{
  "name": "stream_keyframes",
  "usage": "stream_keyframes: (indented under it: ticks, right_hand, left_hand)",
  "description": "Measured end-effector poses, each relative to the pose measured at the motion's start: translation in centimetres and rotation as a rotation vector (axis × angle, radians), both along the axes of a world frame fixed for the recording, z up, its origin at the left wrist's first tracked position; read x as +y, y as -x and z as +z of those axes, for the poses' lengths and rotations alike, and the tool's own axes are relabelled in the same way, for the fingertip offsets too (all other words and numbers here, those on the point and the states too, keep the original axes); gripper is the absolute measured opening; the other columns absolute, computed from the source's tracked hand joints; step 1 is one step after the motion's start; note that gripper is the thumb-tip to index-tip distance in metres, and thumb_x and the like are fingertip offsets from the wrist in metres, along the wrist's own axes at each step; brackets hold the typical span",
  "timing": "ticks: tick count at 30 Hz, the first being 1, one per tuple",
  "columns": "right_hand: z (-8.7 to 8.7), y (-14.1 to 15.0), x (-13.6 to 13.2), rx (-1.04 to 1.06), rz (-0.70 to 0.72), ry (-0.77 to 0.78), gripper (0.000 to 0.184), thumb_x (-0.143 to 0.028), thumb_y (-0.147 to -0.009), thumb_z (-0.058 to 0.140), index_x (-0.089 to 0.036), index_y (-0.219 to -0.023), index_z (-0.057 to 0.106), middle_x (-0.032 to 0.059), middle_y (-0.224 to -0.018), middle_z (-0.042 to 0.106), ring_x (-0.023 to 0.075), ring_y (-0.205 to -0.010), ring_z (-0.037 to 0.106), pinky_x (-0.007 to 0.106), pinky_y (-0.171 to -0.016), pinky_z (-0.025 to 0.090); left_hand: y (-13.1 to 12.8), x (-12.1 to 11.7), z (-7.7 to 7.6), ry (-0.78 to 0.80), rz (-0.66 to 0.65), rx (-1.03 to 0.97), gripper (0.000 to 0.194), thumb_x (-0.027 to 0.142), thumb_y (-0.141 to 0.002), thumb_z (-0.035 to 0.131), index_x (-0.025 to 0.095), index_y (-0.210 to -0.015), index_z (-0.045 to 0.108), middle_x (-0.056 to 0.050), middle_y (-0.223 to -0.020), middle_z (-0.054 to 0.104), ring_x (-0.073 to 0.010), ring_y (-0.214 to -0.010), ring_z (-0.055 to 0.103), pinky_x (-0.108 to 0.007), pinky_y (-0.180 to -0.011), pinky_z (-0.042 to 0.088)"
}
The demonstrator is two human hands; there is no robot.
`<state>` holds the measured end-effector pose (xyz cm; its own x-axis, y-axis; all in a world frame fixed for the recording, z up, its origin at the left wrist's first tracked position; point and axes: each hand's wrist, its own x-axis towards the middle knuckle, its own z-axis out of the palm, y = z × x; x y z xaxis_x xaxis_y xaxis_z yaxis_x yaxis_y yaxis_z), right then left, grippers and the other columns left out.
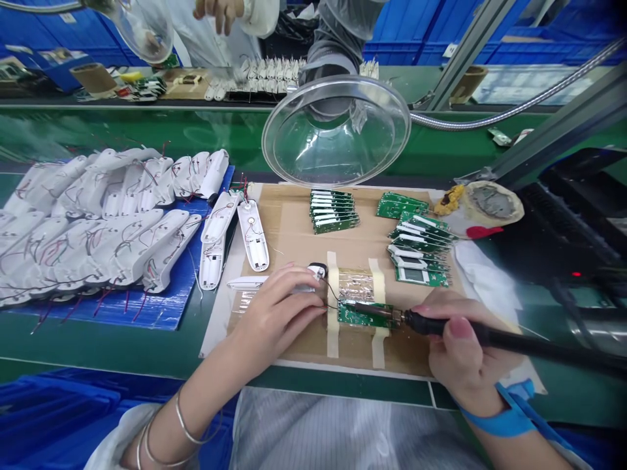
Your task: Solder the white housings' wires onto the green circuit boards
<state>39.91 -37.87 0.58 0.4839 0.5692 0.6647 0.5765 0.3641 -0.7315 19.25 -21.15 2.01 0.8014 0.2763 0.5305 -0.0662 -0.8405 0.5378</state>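
My right hand (455, 346) grips a soldering iron (424, 324), its tip over the green circuit board (360, 320), which lies on the cardboard (304, 349) by the tape strips (333, 343). My left hand (279, 303) pinches a thin dark wire (332, 290) at the board's edge. I judge I'm soldering this wire; next calls for a steady wire and brief heat.

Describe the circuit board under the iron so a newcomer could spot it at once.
On the green bench, find the brown cardboard, then the two strips of cream tape on it. The board lies at those strips, between the left hand and the right hand, which grips an iron. Unlike the stacked boards farther back, it lies alone, under the iron's tip.
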Motion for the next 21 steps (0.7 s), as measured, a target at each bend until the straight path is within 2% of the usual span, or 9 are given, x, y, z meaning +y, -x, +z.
stream_keyframes:
  ticks: [8, 12, 17, 21]
  right_hand:
    - [0.2, 0.2, -0.1, 0.031, 0.022, 0.024, 0.018, -0.019, -0.093, 0.054, -0.019, -0.090, 0.072, 0.0026, -0.069, 0.064, 0.0136, -0.057, 0.053, 0.031, -0.047, 0.037]
    - [0.1, 0.3, -0.3, 0.040, 0.031, 0.028, 0.019, -0.021, -0.094, 0.053, -0.020, -0.090, 0.072, 0.0028, -0.070, 0.065, 0.0141, -0.057, 0.053, 0.031, -0.047, 0.037]
    - [-0.3, 0.4, -0.5, 0.036, 0.034, 0.059, 0.018, -0.020, -0.094, 0.054, -0.021, -0.090, 0.071, 0.0033, -0.072, 0.067, 0.0147, -0.059, 0.056, 0.032, -0.049, 0.040]
    - [-0.4, 0.3, -0.4, 0.003, 0.034, 0.060, 0.018, -0.018, -0.094, 0.054, -0.021, -0.092, 0.072, 0.0027, -0.074, 0.068, 0.0145, -0.061, 0.057, 0.032, -0.051, 0.042]
  left_hand:
    - [0.9, 0.5, 0.5, -0.047, -0.061, 0.044, 0.022, 0.002, -0.091, 0.061, 0.014, -0.108, 0.070, -0.013, -0.126, 0.061, -0.0215, -0.124, 0.057, -0.041, -0.107, 0.051]
    - [0.6, 0.4, 0.2, -0.010, -0.062, -0.014, 0.020, 0.001, -0.089, 0.065, 0.012, -0.105, 0.069, -0.011, -0.118, 0.065, -0.0176, -0.118, 0.060, -0.038, -0.108, 0.050]
    - [0.1, -0.2, -0.3, 0.008, 0.044, -0.018, 0.015, 0.006, -0.090, 0.067, 0.016, -0.102, 0.068, -0.001, -0.097, 0.071, -0.0139, -0.116, 0.062, -0.044, -0.122, 0.034]
    - [0.0, -0.9, -0.5, -0.027, 0.052, 0.011, 0.013, 0.008, -0.093, 0.064, 0.019, -0.100, 0.067, 0.001, -0.095, 0.070, -0.0162, -0.124, 0.056, -0.048, -0.124, 0.026]
